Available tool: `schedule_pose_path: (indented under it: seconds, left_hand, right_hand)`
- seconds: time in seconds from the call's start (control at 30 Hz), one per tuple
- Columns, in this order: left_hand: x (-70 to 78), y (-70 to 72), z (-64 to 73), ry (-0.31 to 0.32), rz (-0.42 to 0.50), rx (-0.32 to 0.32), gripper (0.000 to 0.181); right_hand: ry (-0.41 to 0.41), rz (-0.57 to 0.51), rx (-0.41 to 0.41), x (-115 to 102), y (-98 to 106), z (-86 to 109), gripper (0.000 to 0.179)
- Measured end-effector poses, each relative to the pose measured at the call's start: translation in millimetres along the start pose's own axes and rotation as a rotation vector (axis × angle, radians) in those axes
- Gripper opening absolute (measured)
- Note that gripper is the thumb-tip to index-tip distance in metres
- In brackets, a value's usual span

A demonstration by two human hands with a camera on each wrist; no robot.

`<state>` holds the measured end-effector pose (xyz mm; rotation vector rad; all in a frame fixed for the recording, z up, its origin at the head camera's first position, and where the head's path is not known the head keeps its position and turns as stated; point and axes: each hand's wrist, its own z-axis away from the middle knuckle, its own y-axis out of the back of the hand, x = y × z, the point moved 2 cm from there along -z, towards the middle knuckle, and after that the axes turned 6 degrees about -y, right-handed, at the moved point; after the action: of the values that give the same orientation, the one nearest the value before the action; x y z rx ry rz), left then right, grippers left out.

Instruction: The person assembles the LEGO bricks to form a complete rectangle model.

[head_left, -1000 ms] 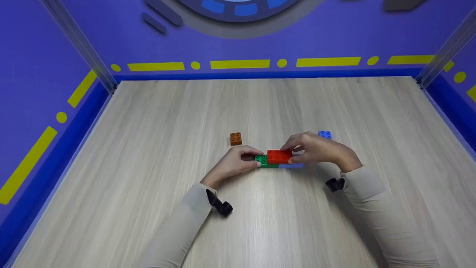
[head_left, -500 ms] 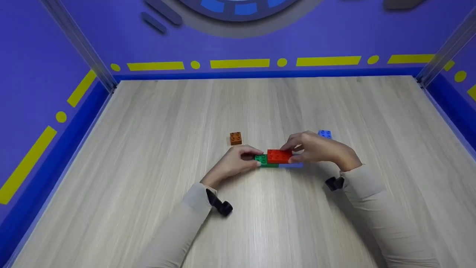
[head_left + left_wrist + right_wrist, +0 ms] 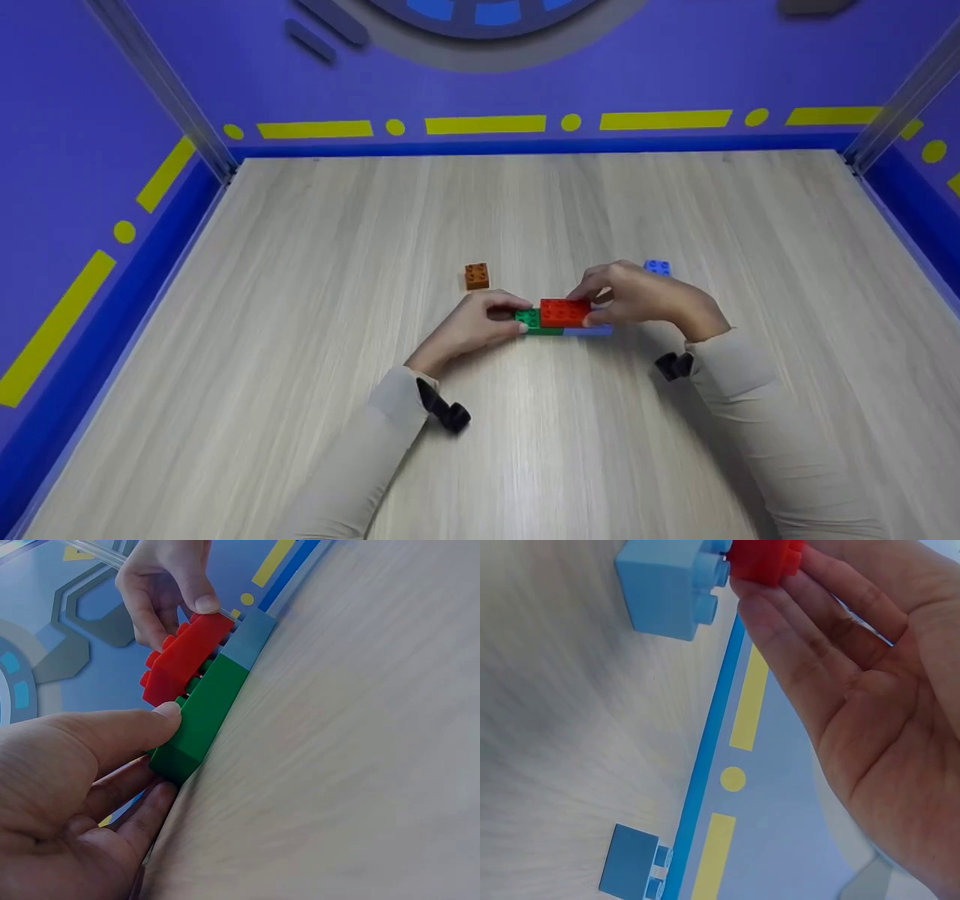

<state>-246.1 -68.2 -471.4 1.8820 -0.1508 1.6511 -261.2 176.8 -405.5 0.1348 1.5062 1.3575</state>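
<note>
A red toy building brick [image 3: 564, 313] is pinched at its right end between the thumb and fingers of my right hand [image 3: 637, 294]. It lies lengthwise over the seam between a green brick [image 3: 546, 331] and a light blue brick [image 3: 589, 331], which stand end to end on the table. In the left wrist view, green studs show beneath the red brick [image 3: 187, 660], whose underside is slightly tilted above them. My left hand [image 3: 476, 326] grips the left end of the green brick, thumb on the near side. The right wrist view shows studs on the light blue brick [image 3: 664, 589].
A small brown brick [image 3: 476, 276] lies behind my left hand. Beyond my right hand sits a small blue brick [image 3: 658, 266], partly hidden by that hand. Blue walls with yellow marks border the wooden table [image 3: 360, 225] at the back and sides.
</note>
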Motion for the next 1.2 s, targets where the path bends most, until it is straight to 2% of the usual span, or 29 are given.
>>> schedule_pose_path:
  seconds: [0.17, 0.43, 0.77, 1.2]
  left_hand:
    - [0.9, 0.3, 0.6, -0.021, 0.005, -0.001, 0.032]
    - [1.0, 0.3, -1.1, 0.005, 0.004, -0.002, 0.032]
    - [-0.4, -0.9, -0.4, 0.022, -0.011, 0.002, 0.031]
    - [-0.4, -0.4, -1.0, 0.000, -0.013, 0.002, 0.032]
  right_hand:
    - [0.001, 0.002, 0.003, 0.1, -0.3, -0.7, 0.032]
    - [0.001, -0.018, -0.003, -0.2, 1.3, -1.4, 0.031]
    - [-0.036, -0.005, -0.016, -3.6, 0.5, -3.0, 0.031]
    - [-0.068, 0.026, -0.032, -6.1, 1.1, -3.6, 0.029]
